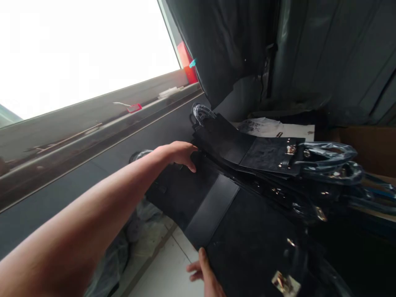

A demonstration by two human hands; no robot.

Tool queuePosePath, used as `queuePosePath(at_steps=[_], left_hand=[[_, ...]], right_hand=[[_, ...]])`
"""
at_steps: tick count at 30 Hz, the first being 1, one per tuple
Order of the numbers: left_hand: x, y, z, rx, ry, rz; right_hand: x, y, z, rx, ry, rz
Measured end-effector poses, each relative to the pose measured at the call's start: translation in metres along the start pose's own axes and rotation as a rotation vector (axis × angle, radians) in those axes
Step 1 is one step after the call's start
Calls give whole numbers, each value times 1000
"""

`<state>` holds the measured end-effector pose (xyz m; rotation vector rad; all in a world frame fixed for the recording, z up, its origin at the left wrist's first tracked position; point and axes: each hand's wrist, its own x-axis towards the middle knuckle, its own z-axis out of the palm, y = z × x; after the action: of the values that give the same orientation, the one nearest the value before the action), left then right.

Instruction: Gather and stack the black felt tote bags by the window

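Observation:
A flat, unfolded black handbag [247,231] lies tilted across the front, with a smooth band across its middle and a gold clasp at its near end. My left hand [182,154] reaches over to its far edge, thumb on its surface, the other fingertips partly hidden beside the stack. At the near edge, my right hand [206,272] grips the bag, thumb along the edge and fingers below. Just beyond lies a stack of similar black handbags [262,154], with gold fittings and handles [331,152] wrapped in clear plastic.
A window sill [102,128] runs along the left under a bright window. A dark sheet [222,45] hangs behind the stack. White printed packaging [262,128] and a brown cardboard box [368,148] stand at the back right. Clear plastic [148,222] lies below, near the pale floor tiles [163,268].

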<state>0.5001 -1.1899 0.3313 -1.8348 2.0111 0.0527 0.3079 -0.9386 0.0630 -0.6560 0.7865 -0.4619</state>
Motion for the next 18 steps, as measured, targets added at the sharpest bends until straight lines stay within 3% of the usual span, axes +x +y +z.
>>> queuePosePath(at_steps=[2, 5, 9, 11, 14, 18], left_hand=[[21, -12, 22, 0, 127, -84], [29, -11, 86, -67, 286, -192], [10, 17, 187, -193, 261, -199], [-2, 32, 223, -237, 261, -203], [-23, 52, 254, -331, 368, -244], [-79, 94, 280, -628, 714, -373]], right_hand=[[36, -1, 19, 120, -3, 6], [68, 1, 24, 281, -14, 44], [68, 15, -8, 162, -81, 102], [57, 26, -28, 48, -136, 129], [39, 42, -50, -61, -148, 151], [15, 58, -70, -145, -164, 199]])
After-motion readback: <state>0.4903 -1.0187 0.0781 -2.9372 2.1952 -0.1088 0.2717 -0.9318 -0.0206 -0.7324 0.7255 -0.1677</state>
